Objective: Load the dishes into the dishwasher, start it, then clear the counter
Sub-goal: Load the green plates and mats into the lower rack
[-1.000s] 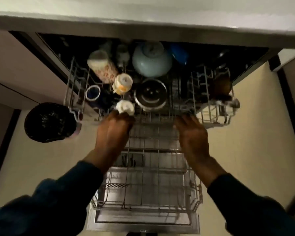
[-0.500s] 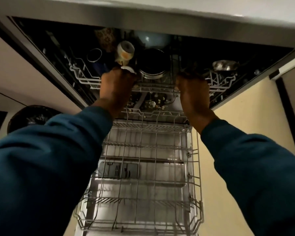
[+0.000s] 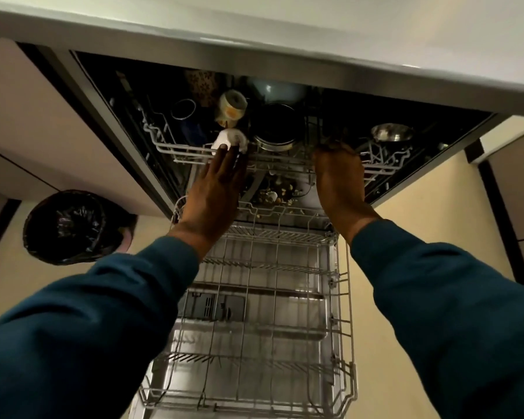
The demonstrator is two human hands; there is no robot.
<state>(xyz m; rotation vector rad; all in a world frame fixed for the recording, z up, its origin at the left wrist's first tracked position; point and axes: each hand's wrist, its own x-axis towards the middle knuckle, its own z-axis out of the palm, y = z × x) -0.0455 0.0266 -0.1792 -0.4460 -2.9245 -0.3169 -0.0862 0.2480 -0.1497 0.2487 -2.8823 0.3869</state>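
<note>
The white wire upper rack [image 3: 191, 152], loaded with cups and a steel bowl, is touched by the flat left hand [image 3: 215, 189]; its front is gripped by the right hand [image 3: 339, 173].

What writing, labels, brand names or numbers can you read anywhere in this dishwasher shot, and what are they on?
No text can be read anywhere.
Small cup in the upper rack: an orange and yellow print, a pattern, no letters legible.
Detergent compartment on the open door: any markings are too dark and small to read.
Steel bowl, bin bag: no lettering shows.
</note>
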